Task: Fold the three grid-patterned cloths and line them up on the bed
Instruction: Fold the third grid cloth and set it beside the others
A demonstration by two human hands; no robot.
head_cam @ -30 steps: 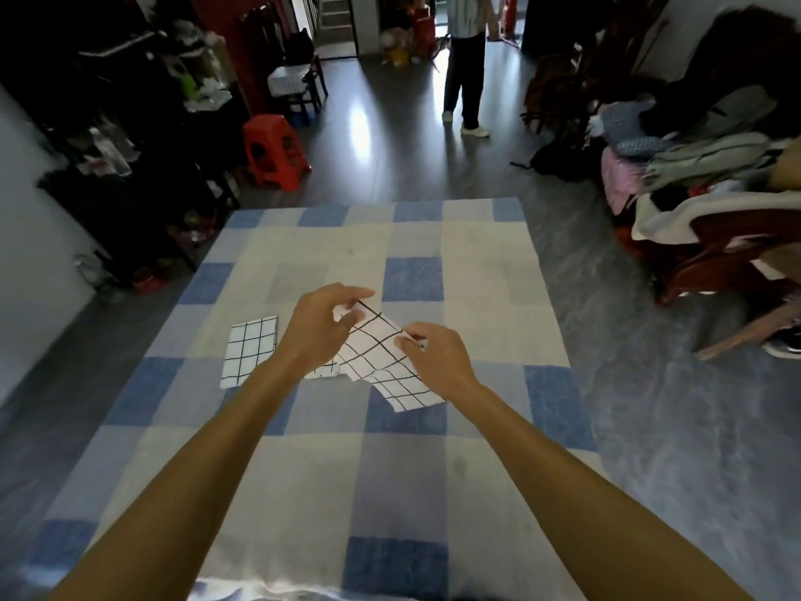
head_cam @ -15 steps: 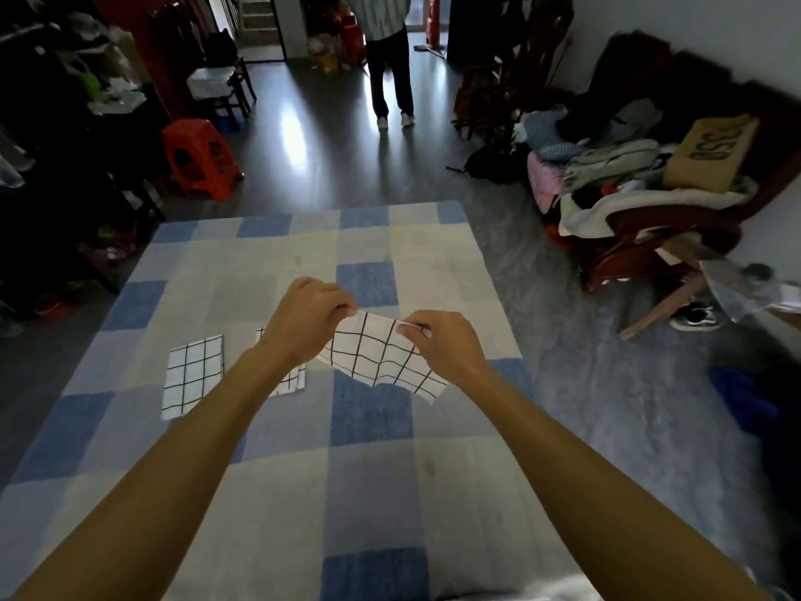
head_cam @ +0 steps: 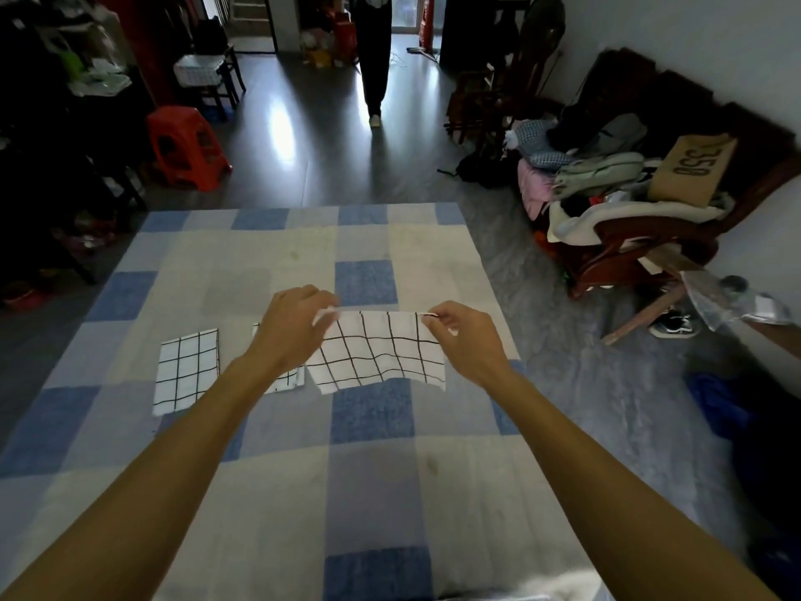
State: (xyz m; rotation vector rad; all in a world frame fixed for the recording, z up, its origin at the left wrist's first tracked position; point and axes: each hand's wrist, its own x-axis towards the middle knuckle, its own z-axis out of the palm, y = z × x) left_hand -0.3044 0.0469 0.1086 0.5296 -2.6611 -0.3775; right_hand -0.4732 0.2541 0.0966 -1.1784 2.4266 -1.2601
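Note:
I hold a white cloth with a black grid (head_cam: 381, 351) stretched out above the bed (head_cam: 303, 492). My left hand (head_cam: 292, 329) pinches its upper left corner and my right hand (head_cam: 466, 336) pinches its upper right corner, so the cloth hangs down between them. A folded grid cloth (head_cam: 186, 370) lies flat on the bed at the left. A second folded grid cloth (head_cam: 288, 379) lies beside it, mostly hidden under my left wrist.
The bed has a blue, grey and cream checked cover. A person (head_cam: 375, 58) stands on the dark floor beyond it. A red stool (head_cam: 186, 147) is at the far left. A chair piled with clothes (head_cam: 615, 197) stands right of the bed.
My hands have moved apart and lifted, pulling the bunched cloth out into a flat hanging sheet. The view has shifted to the right.

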